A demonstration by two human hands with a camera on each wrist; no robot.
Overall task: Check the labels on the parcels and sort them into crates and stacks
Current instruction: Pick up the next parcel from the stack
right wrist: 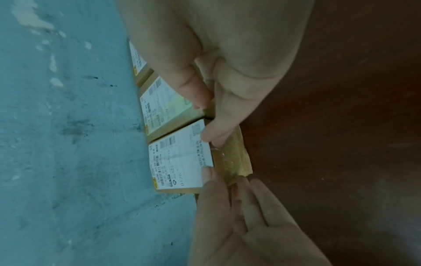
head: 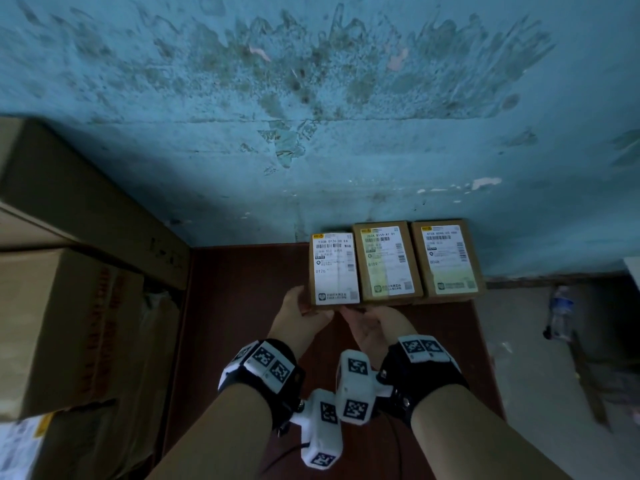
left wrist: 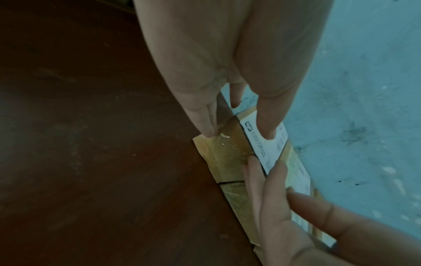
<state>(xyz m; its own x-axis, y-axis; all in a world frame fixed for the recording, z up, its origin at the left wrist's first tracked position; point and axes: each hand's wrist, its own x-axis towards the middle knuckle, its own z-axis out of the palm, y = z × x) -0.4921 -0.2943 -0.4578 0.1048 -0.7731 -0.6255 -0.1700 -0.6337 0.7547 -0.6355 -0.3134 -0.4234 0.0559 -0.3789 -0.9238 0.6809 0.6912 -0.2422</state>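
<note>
Three brown parcels lie in a row against the blue wall. The leftmost parcel (head: 334, 268) (left wrist: 258, 145) (right wrist: 182, 162) carries a white label reading 0126. My left hand (head: 304, 303) (left wrist: 239, 129) pinches its near left corner, thumb on the label and fingers on the taped end face. At its near right corner my right hand (head: 353, 311) (right wrist: 205, 118) grips the edge. The middle parcel (head: 388, 261) (right wrist: 164, 109) and the right parcel (head: 446, 258) (right wrist: 138, 59) have yellowish labels and lie untouched.
The parcels rest on a dark red-brown surface (head: 242, 306) that ends at the wall (head: 311, 133). Large cartons (head: 69, 306) are stacked along the left side. A plastic bottle (head: 559, 311) lies on the grey floor to the right.
</note>
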